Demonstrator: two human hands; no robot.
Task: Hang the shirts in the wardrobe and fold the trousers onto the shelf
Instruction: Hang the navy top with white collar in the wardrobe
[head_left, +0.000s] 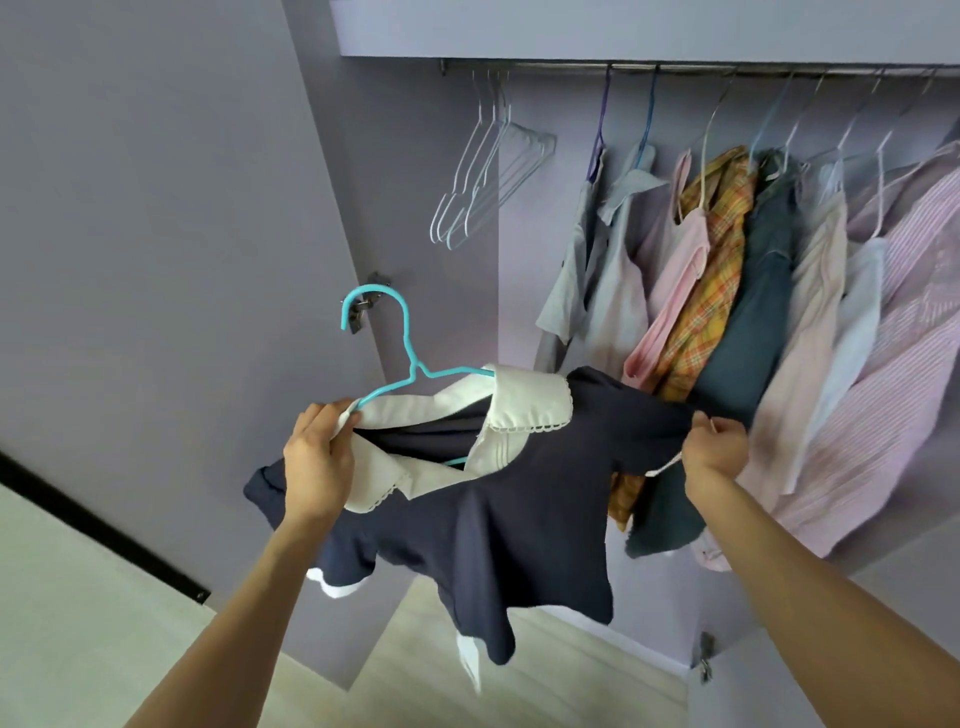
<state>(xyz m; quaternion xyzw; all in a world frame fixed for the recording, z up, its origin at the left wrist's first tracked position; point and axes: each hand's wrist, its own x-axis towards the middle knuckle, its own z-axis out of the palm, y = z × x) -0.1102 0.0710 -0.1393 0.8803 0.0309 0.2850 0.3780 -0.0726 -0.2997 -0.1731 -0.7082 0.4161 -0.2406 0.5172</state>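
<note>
Your two bare forearms reach up from the bottom of the frame toward an open lilac wardrobe (415, 171). Your left hand (317, 462), at about 8 o'clock from centre, is closed around the white scalloped collar (530, 402) of a navy shirt (498, 530) together with the left shoulder of a turquoise wire hanger (402, 332). Your right hand (717, 449), at about 3 o'clock, pinches the shirt's far shoulder, fingers curled shut on the dark fabric. Between your hands the navy shirt hangs in the air in front of the wardrobe, its collar spread open, the hanger threaded through the neck opening and its hook standing free above at 10 o'clock, not on the rail. One white-cuffed sleeve (332, 584) droops at 7 o'clock.

Up at 12 o'clock a metal rail (561, 66) runs across the wardrobe. A cluster of empty pale wire hangers (485, 171) hangs from its left end. To the right, from 1 to 3 o'clock, shirts already hang side by side: a grey-blue one (597, 270), a pink one (670, 291), a yellow plaid (711, 291), a dark teal (748, 332) and a pink striped shirt (893, 364). Pale wood flooring (426, 665) shows at 6 o'clock.
</note>
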